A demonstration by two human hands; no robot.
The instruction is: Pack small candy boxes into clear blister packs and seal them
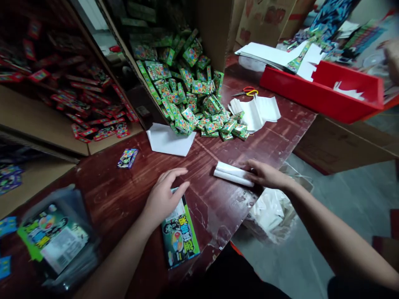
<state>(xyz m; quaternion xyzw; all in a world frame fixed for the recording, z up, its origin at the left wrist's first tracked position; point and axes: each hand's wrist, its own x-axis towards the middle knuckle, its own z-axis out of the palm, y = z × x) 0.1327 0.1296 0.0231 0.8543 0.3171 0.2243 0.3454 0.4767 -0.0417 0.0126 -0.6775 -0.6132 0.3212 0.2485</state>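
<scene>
My left hand [165, 197] hovers over or rests at the top end of a green and black printed packet [180, 236], its thumb and fingers apart; whether it touches the packet I cannot tell. My right hand [263, 173] has its fingers around the right end of a folded white paper strip [232, 173] near the table's edge. Beyond my hands, small green candy boxes [199, 99] spill from a cardboard box onto the table. A single purple box [127, 158] lies to the left, and a white paper sheet [171, 139] lies behind my left hand.
Scissors [247, 91] and white papers [262, 112] lie farther back. A red tray [330, 91] stands at the right. Red boxes fill a carton [109, 143] at the left. Clear bags with a printed packet [62, 236] lie front left. Below the table edge sits a bin [274, 207].
</scene>
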